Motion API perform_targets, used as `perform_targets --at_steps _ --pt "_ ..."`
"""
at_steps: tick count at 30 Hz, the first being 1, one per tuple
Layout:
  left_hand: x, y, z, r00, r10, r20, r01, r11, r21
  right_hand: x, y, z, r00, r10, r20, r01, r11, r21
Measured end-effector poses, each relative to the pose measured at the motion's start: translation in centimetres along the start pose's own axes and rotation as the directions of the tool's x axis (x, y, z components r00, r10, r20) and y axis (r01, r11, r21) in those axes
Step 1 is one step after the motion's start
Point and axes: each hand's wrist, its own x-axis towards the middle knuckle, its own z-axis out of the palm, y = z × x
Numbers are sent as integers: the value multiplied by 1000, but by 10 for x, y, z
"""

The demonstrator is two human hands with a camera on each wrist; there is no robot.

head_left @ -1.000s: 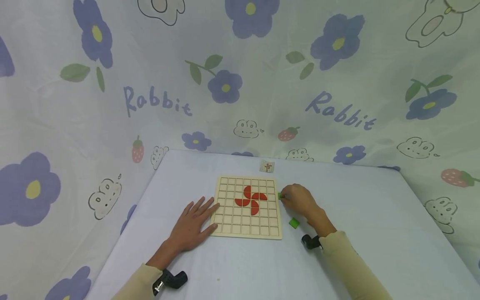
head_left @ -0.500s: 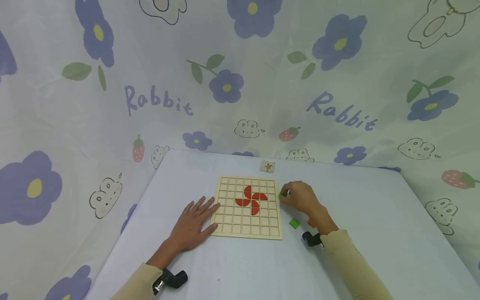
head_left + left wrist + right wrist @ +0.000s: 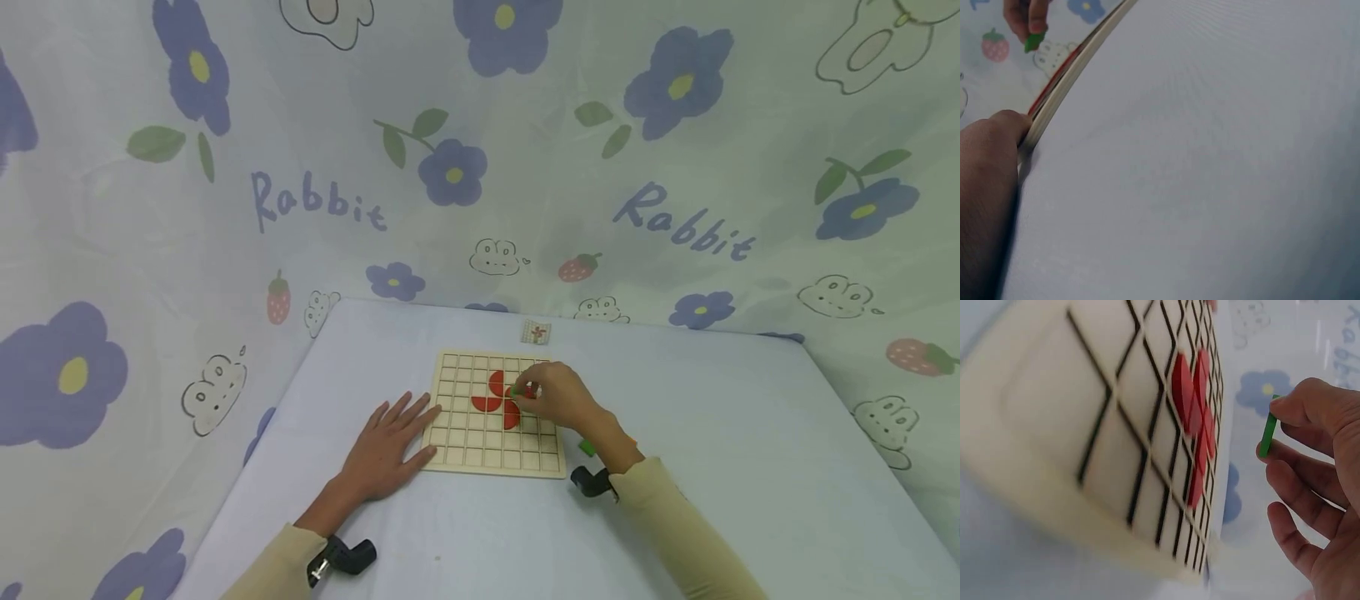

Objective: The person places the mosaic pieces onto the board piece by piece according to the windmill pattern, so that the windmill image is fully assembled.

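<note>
A square wooden grid board [image 3: 461, 454] lies on the white table, with several red rounded pieces [image 3: 487, 404] set in its middle in a pinwheel. Between thumb and finger, my right hand [image 3: 558, 396] pinches a small flat green tile [image 3: 1268, 430] above the board, over the pinwheel's right side. Its fingers partly hide the red pieces in the head view. My left hand [image 3: 384, 450] rests flat with fingers spread at the board's left edge, its fingertips touching the rim.
Another green tile [image 3: 587, 447] lies right of the board, beside the right forearm. An orange piece [image 3: 633, 443] is mostly hidden by that forearm. Behind the board sits a small printed card [image 3: 536, 332]. A patterned curtain [image 3: 450, 233] stands along the table's far edge.
My right hand picked up the green tile from beside the board and carried it left over the red pieces. My left hand has stayed in place.
</note>
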Motion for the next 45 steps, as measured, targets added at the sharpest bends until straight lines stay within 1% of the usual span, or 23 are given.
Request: perform_targets --at_steps 2,4,8,13,17,20,22,27,32,34,37,41,45 --pt "0 0 1 1000 2 1 -2 1000 -2 1 -9 7 999 -45 18 45 999 20" --pt "0 0 1 1000 1 5 -1 1000 -1 2 -17 14 996 -84 44 83 996 11" --pt "1 -1 1 1000 3 9 -3 1000 -6 1 -29 28 982 -166 85 170 985 -41" --pt "0 -1 1 1000 5 5 -5 1000 -7 1 -31 41 960 -268 85 276 954 -115" --pt "0 -2 0 1000 6 4 -6 1000 -1 0 -30 44 950 -302 84 312 930 -195" --pt "0 -2 0 1000 5 4 -5 1000 -2 -1 -31 44 951 -297 88 310 923 -228" --pt "0 -3 1 1000 4 4 -4 1000 -4 0 -31 43 955 -284 90 297 925 -239" --pt "0 -3 2 1000 5 1 -5 1000 -17 0 -30 40 963 -243 121 267 926 -266" --pt "0 -3 3 1000 9 -8 -10 1000 -19 -1 -29 39 958 -250 144 280 925 -256" --pt "1 -2 2 1000 10 -8 -10 1000 -18 -1 -29 38 957 -248 153 279 929 -243" --pt "1 -2 2 1000 6 -3 -6 1000 -16 -1 -30 36 958 -222 180 256 945 -202" --pt "1 -1 2 1000 5 -2 -5 1000 -20 -1 -32 35 960 -188 207 213 971 -109" --pt "0 -2 2 1000 1 0 -1 1000 -16 -3 -31 39 962 -201 185 216 974 -65"
